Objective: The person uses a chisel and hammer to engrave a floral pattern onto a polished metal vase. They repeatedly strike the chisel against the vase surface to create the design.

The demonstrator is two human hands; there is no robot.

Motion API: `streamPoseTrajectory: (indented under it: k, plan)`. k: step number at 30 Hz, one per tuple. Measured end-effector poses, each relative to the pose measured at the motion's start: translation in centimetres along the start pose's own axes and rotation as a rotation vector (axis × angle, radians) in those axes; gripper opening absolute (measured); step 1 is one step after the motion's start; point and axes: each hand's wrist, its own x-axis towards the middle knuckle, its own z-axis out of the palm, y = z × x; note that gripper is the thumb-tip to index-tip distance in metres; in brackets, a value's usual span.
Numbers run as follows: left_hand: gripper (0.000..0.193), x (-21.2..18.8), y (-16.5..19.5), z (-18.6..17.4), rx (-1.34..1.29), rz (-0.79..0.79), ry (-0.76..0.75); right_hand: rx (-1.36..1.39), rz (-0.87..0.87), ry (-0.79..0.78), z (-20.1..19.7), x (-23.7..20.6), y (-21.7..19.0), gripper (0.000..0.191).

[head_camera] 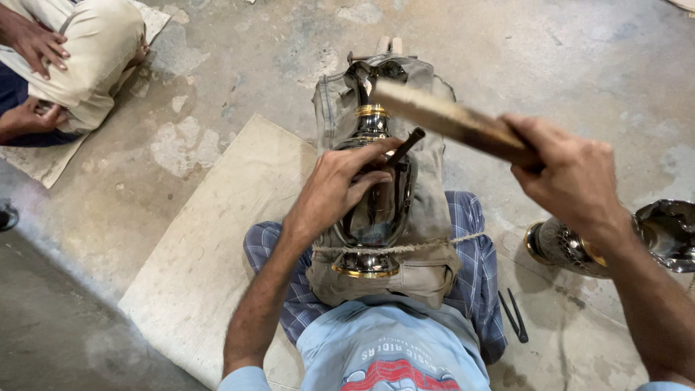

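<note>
A shiny dark metal vase [374, 210] with gold bands lies lengthwise on a grey cloth [427, 203] over my outstretched legs, tied down by a thin rope [405, 248]. My left hand [340, 185] rests on the vase body and grips a thin dark metal punch [409, 143], its tip against the vase. My right hand [568, 177] is raised to the right of the vase and holds a wooden mallet stick [441, 116], blurred, above the vase neck.
A second ornate metal vase [615, 242] lies on the concrete floor at the right. Small dark tongs [514, 316] lie beside my right leg. A flat beige board [217, 246] is under my left side. Another person [65, 58] sits at the top left.
</note>
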Motion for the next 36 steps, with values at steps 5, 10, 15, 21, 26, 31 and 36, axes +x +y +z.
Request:
streamPoseTrajectory:
  k: [5, 10, 15, 21, 26, 31, 36]
  plan:
    - [0.051, -0.6, -0.2, 0.5, -0.012, -0.059, 0.059, 0.191, -0.129, -0.011, -2.1, 1.7, -0.7, 0.062]
    - [0.051, -1.2, -0.4, 1.3, -0.091, -0.131, 0.165, 0.098, -0.319, 0.211, -4.8, 2.6, -2.3, 0.064]
    - [0.052, -1.9, -1.0, 2.1, -0.135, -0.172, 0.289, -0.346, -0.336, -0.053, -8.4, 4.3, -4.3, 0.065]
    - [0.048, -2.5, -1.7, 3.4, -0.168, -0.215, 0.349, -0.163, -0.459, 0.187, -10.4, 5.1, -8.0, 0.078]
    - [0.049, -3.2, -0.8, 4.1, -0.242, -0.223, 0.487, -0.359, -0.478, 0.171, -11.6, 5.8, -10.7, 0.068]
    - [0.045, -3.8, 0.3, 4.6, -0.2, -0.275, 0.58, -0.536, -0.509, -0.003, -12.6, 6.0, -12.7, 0.053]
    - [0.046, -4.1, 0.5, 5.4, -0.251, -0.283, 0.668, -0.252, -0.487, -0.06, -12.9, 6.6, -15.1, 0.061]
